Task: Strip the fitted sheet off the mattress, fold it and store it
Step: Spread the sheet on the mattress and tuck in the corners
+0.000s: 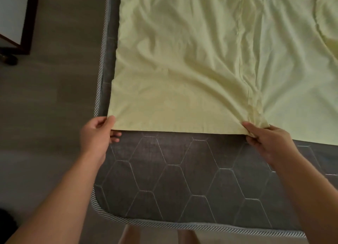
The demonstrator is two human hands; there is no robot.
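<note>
Flooring [54,100] of grey-brown wood grain is filling the left side of the view, and a dark-framed piece of furniture [30,24] with a pale panel is standing on it in the upper left corner, well apart from the bed. Just right of the floor, the mattress [173,174] is showing its striped edge piping [102,51] and a dark grey top quilted in hexagons. The left hand [97,133] is reaching in from the lower left and pinching the near left corner of the fitted sheet [182,69], thumb lying on top of the cloth and fingers curling beneath it, close to the mattress's left edge. The sheet, pale yellow-green, is lying spread across the mattress top, its near hem running straight between the two hands and leaving a broad band of bare mattress toward the person. A seam or fold line [239,51] is running up the cloth from near the right hand, with wrinkles fanning out around it. The right hand [265,139] is gripping a bunched gather of the same hem, thumb over and fingers tucking under, and the cloth is puckering there. Beyond that hand the sheet is carrying on to the right edge of the view. Below the mattress's near edge, the person's legs [186,237] are just showing
</note>
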